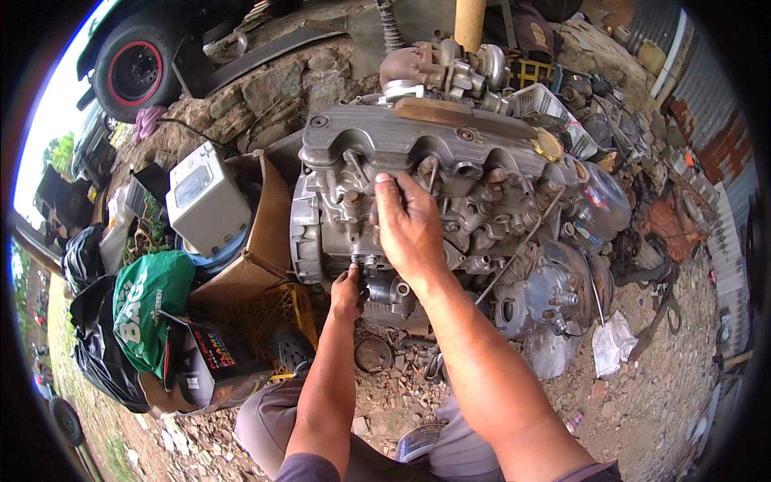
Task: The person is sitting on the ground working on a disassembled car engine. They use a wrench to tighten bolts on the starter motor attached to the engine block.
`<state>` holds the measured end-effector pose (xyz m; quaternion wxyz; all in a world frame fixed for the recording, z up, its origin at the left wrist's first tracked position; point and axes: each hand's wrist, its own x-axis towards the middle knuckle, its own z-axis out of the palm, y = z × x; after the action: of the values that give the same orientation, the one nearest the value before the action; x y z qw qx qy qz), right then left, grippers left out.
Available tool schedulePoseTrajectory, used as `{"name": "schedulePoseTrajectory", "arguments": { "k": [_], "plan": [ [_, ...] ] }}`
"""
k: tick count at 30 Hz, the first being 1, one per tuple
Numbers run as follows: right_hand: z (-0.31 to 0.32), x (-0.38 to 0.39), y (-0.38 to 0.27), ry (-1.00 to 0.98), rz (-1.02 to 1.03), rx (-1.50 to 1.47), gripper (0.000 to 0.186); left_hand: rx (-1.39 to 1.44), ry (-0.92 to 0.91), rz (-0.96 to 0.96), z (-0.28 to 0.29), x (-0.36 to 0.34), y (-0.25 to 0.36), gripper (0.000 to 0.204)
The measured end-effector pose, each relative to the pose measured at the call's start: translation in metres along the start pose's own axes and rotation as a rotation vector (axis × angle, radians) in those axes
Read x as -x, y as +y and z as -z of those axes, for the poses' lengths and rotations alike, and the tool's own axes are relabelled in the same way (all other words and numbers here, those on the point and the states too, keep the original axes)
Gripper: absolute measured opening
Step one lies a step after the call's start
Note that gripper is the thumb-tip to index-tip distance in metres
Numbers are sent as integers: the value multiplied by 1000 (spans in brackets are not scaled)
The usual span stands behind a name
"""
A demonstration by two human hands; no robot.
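A large grey metal engine (385, 145) stands in front of me, its ribbed cover on top. My right hand (409, 233) is closed against the engine's near side, just below the cover, thumb pointing up. Its other fingers are mostly hidden behind the palm, so what they grip does not show. Lower and to the left, my left hand (347, 291) has its fingers pressed together at a small fitting on the engine's side. Whatever lies between those fingertips is too small to make out. Beside it a dark cylindrical part (391, 294) juts from the engine.
A cardboard box (269, 209) with a white appliance (207, 193) stands left, near a green bag (152, 297) and yellow crate (281, 317). A turbocharger (450, 68) sits behind the engine cover. A round metal housing (538, 297) lies right on the rubble-strewn ground.
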<state>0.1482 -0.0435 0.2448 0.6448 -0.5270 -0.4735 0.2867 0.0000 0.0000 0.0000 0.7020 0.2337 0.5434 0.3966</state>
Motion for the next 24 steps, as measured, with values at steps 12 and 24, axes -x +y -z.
{"name": "schedulePoseTrajectory", "arguments": {
  "k": [12, 24],
  "plan": [
    [43, 4, -41, 63, -172, -538, 31, -849, -60, -77, -10, 68, 74, 56],
    [196, 150, 17, 48, -635, -209, 30, -1113, -73, -182, 44, 142, 187, 41]
  ]
}}
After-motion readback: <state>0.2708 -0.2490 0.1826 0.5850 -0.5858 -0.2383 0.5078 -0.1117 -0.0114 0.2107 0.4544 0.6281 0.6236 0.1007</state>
